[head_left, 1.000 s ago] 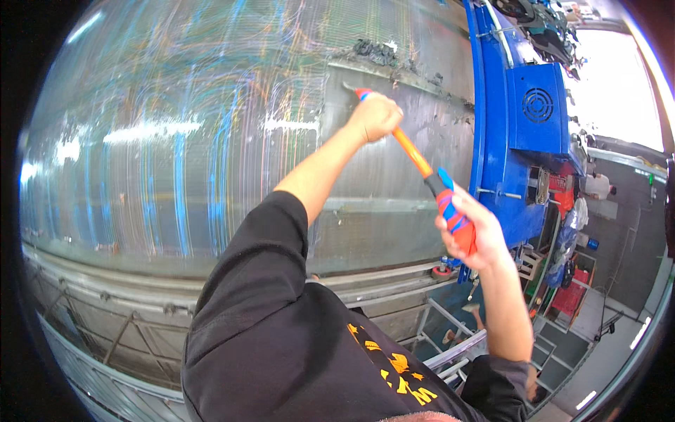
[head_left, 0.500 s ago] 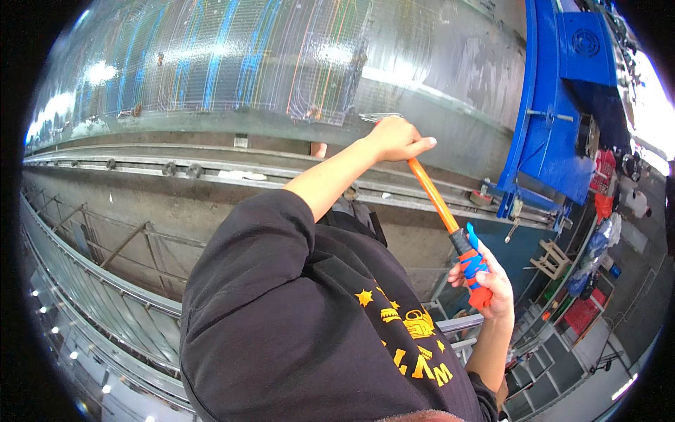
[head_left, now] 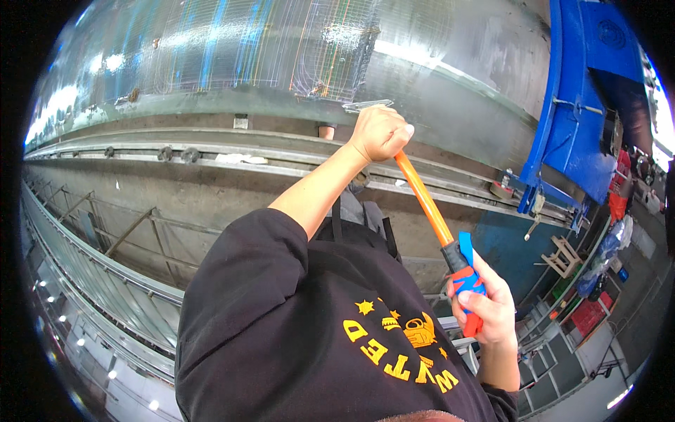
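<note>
Near the metal wall, left hand (head_left: 380, 133) and right hand (head_left: 487, 307) clench the orange tool (head_left: 430, 210) — one at each end.

shirt print: an orange-yellow printed design (head_left: 403, 352) of block letters, stars and a small emblem on the black shirt, low in the view, curved and upside down.
blue panel mark: a faint round embossed emblem (head_left: 613, 33) on the blue metal structure, upper right.
packages, screens: none clearly discernible.
</note>
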Demonstrator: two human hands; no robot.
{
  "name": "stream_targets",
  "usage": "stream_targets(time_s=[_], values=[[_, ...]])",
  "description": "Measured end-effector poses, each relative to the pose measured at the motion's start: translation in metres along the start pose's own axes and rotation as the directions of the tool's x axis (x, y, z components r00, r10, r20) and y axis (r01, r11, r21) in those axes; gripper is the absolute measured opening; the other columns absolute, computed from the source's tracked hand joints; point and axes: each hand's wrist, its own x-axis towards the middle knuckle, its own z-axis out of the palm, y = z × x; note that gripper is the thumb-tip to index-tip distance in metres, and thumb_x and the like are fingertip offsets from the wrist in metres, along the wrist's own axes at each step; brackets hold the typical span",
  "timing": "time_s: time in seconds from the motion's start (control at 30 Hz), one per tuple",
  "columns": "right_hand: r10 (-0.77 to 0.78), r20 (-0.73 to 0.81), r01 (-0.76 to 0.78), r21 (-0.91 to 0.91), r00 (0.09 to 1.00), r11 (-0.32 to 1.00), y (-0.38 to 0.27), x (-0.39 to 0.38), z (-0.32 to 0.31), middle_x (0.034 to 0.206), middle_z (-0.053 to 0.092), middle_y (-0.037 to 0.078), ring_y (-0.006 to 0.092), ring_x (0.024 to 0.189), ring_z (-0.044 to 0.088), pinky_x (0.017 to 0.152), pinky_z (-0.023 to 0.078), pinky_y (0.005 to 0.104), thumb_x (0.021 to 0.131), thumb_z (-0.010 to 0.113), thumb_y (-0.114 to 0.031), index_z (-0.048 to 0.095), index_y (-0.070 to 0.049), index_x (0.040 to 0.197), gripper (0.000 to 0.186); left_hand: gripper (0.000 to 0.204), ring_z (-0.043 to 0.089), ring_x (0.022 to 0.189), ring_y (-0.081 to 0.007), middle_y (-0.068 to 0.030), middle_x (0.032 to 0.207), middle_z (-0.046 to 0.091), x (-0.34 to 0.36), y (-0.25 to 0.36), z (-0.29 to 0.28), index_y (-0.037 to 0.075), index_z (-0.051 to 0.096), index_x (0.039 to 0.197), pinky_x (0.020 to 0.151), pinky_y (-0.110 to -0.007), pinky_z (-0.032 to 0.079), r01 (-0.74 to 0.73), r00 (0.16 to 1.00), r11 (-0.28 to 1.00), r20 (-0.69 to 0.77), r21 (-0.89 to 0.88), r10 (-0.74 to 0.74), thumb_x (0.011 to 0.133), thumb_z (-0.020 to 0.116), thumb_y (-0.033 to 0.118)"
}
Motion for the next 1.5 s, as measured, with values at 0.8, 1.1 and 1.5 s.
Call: stream_targets(time_s=[0.8,1.1,1.5], values=[[-0.251,-0.169,0.256,0.004,0.953,0.967,-0.365,0.187,0.079,0.09,0.068,0.024,0.0174,0.04,0.053,0.036,0.04,0.0266,0.083,0.072,-0.012,0.041,0.006,0.159,0.084,0.034,0.064,0.066,-0.0392,-0.0117,0.066,0.066,0.408,-0.198,-0.081,0.012,0.064,0.063,0.057,-0.048,0.051,-0.119,0.992,0.992,-0.048,-0.05,0.116,0.088,0.049,0.03],[-0.286,-0.081,0.295,0.141,0.955,0.945,-0.347,0.232,0.092,0.095,0.066,0.013,0.0175,0.054,0.057,0.044,0.042,0.0283,0.098,0.069,-0.018,0.042,-0.01,0.161,0.069,0.051,0.067,0.067,-0.0375,-0.0159,0.064,0.066,0.487,-0.24,-0.081,0.008,0.066,0.061,0.064,-0.048,0.052,-0.158,0.984,0.987,0.073,-0.032,0.16,0.099,0.05,0.038],[-0.281,-0.075,0.291,0.185,0.957,0.939,-0.122,0.085,0.017,0.101,0.066,0.016,0.0177,0.061,0.062,0.05,0.048,0.0287,0.098,0.068,-0.019,0.032,-0.008,0.165,0.077,0.049,0.062,0.065,-0.0418,-0.0147,0.063,0.063,0.237,-0.083,0.016,0.007,0.063,0.06,0.061,-0.052,0.048,-0.051,0.972,0.998,0.229,0.025,0.044,0.097,0.052,0.038]])
